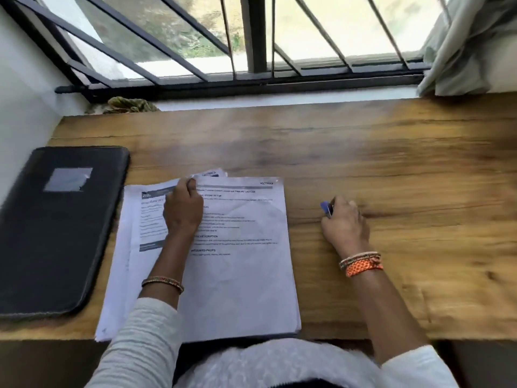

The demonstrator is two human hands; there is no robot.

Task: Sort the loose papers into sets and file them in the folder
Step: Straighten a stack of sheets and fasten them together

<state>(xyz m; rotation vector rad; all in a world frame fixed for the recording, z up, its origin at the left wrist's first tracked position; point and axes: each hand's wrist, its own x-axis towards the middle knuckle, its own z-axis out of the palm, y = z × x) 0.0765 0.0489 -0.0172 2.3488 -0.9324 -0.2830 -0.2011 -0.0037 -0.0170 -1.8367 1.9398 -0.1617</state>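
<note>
A stack of loose printed papers [240, 275] lies on the wooden desk [363, 152] in front of me, its sheets fanned slightly to the left. My left hand [183, 210] rests on the stack's upper left part, its fingertips at the top edge of a sheet. To the right of the papers, my right hand [345, 222] sits on the bare desk and grips a small blue object [326, 208], partly hidden by the fingers. A closed black folder [56, 242] with a pale label lies at the desk's left side.
A barred window [251, 51] runs along the back of the desk, with a curtain [470, 46] at the far right. A crumpled greenish cloth [131, 105] sits on the sill at the back left. A white wall borders the left side.
</note>
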